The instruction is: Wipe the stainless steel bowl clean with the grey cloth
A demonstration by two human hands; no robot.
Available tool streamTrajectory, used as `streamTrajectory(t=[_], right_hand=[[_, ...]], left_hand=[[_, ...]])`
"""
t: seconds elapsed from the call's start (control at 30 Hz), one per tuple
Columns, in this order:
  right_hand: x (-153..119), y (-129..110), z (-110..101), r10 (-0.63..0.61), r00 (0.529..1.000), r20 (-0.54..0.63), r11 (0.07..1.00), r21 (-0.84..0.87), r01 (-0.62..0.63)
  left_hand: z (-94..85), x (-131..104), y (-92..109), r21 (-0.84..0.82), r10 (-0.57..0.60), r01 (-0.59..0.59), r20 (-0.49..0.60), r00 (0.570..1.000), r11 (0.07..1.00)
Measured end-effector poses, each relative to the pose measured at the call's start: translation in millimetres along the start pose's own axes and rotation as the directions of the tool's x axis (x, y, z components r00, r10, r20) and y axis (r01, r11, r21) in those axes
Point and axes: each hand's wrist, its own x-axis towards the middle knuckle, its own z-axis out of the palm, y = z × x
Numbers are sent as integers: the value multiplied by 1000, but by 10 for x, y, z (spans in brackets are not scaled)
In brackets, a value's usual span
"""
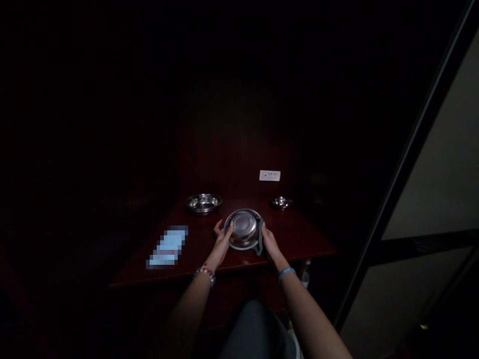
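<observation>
Steel bowl [244, 229], seemingly between both hands [224, 241]

steel dish [203, 203] | small bowl [282, 202] | white socket plate [269, 175] | blurred blue card [168, 247]

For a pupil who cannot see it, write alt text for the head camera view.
Two hands, left hand and right hand, hold a tilted steel dish over a dark red table; the right also grips a grey cloth.
</observation>
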Motion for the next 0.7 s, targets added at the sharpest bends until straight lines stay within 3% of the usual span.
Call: streamTrajectory(t=[0.27,0.53,0.7], right_hand=[[-12,9,-17,21,1000,-2,998,64,-21],[7,-20,-84,2,993,-121,976,218,24],[15,29,-147,5,990,-139,961,273,34]], left_hand=[[65,-53,80,-57,-33,32,-23,999,998],[27,-77,119,-43,-114,123,184,976,991],[-2,-69,109,61,-139,127,270,953,990]])
